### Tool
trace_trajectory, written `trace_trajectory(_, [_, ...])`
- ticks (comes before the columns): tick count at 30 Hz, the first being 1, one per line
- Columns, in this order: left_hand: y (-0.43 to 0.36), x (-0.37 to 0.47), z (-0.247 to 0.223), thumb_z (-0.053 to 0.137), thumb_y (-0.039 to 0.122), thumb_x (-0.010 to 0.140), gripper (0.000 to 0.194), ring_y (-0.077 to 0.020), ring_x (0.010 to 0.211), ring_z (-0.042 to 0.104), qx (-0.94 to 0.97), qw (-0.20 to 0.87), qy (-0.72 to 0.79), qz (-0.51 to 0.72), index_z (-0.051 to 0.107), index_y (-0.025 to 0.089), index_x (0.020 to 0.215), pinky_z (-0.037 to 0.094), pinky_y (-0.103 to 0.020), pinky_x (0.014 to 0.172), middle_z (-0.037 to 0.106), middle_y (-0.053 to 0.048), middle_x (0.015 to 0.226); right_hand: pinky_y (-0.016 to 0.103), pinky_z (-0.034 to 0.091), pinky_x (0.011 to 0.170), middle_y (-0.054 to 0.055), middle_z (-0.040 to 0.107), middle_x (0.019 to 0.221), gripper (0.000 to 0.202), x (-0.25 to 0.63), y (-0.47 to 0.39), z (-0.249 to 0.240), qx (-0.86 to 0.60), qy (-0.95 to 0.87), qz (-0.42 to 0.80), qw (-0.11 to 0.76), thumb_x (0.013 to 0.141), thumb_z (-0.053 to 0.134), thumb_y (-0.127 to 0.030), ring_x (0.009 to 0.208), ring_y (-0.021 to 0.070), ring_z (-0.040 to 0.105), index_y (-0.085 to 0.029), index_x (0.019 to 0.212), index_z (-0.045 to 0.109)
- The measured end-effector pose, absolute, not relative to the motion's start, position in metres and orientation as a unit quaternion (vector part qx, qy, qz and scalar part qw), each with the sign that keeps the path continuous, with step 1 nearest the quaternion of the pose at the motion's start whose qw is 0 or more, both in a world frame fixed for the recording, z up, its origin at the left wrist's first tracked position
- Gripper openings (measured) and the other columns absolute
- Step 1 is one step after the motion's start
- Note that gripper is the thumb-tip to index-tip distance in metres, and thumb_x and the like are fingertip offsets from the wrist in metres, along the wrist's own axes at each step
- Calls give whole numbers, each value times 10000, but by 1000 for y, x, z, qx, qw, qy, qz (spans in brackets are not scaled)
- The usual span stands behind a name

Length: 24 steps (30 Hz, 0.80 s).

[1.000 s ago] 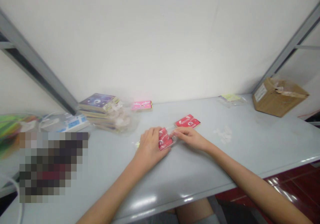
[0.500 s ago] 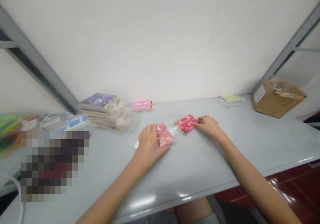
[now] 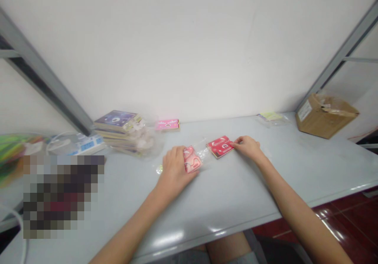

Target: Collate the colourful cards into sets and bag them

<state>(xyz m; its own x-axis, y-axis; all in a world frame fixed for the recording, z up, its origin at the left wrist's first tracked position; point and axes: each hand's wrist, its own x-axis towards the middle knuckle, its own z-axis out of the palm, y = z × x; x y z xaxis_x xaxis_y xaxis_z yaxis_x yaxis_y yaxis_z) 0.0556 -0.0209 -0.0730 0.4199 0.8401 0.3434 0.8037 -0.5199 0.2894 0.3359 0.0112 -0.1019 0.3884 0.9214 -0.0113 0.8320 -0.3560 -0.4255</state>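
From afar, I clasp the bagged red packet [image 3: 193, 160] with my left hand [image 3: 173, 169]; my right hand [image 3: 248, 148] pinches the red card stack [image 3: 219, 146] by its edge on the desk [image 3: 224, 197].

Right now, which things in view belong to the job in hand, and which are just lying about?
Appear in use:
bagged red pack, held by the left hand
loose red pack, touched by the right hand

Seemingly just lying about:
purple-topped stack
pink pack
yellow item in clear bag
cardboard box
power strip
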Motion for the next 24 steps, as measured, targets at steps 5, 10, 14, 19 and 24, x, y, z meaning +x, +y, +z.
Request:
trace_trajectory(5, [-19,55,-75,683,392,592,598,-261,926,457,842,35,488,229,400,158,1064,370,-376,779,478,-78,1022,357,339,730,53,656,743,276,344,13,-102,-816,-517,164,197,679,572,-457,778,226,575,-192,713,644])
trace_trajectory(10, [-18,55,-76,680,412,590,609,-265,937,456,845,32,486,221,401,153,1066,367,-381,791,479,-83,1031,250,321,526,13,575,565,229,353,12,-100,-757,-493,286,319,655,604,-392,537,127,496,-163,643,600])
trace_trajectory(14, [-18,55,-76,666,412,606,590,-272,941,459,842,34,498,205,414,146,1068,369,-381,784,481,-91,1024,221,335,506,-6,568,558,251,351,7,-89,-607,-476,438,462,638,645,-397,499,85,461,-158,641,567])
trace_trajectory(19, [-20,55,-75,648,398,632,565,-281,961,452,839,28,503,205,415,148,1082,361,-394,796,485,-100,1044,192,349,482,-31,541,501,251,341,3,-80,-504,-437,512,541,641,674,-372,452,56,457,-152,631,553])
trace_trajectory(24, [-22,56,-71,658,361,637,562,-271,966,446,858,36,470,204,407,160,1097,356,-390,811,489,-89,1071,191,386,460,-16,583,522,224,326,2,-84,-494,-426,558,513,645,688,-332,421,60,487,-148,641,561])
